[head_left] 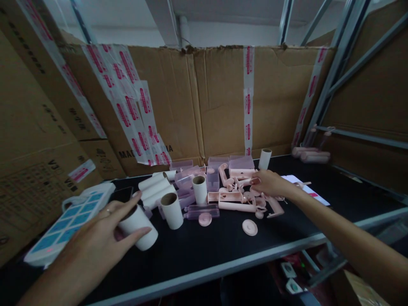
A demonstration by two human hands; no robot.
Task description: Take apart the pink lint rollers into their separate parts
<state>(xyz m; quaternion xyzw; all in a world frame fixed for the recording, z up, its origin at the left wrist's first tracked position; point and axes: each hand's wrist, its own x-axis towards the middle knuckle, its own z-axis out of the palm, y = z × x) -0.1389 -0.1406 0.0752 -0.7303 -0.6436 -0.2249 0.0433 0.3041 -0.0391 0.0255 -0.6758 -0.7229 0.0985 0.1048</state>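
A short white cardboard tube (145, 233) stands slightly tilted near the front left, with my left hand (111, 233) closed round it, thumb and fingers on either side. Farther right, my right hand (266, 183) reaches into a heap of pink plastic parts (232, 205), its fingertips closed on a pink plastic part (247, 182) whose full shape is hidden. Two more white tubes, one (172, 211) beside my left hand and another (200, 190) in the middle, stand upright. Several others (157, 191) lie stacked behind.
Clear purple-tinted plastic pieces (202, 211) lie around the tubes. A round pink disc (250, 227) rests near the front edge. A white power strip (72, 221) is at left, a white sheet (306, 189) at right. Cardboard walls (219, 102) close off the back.
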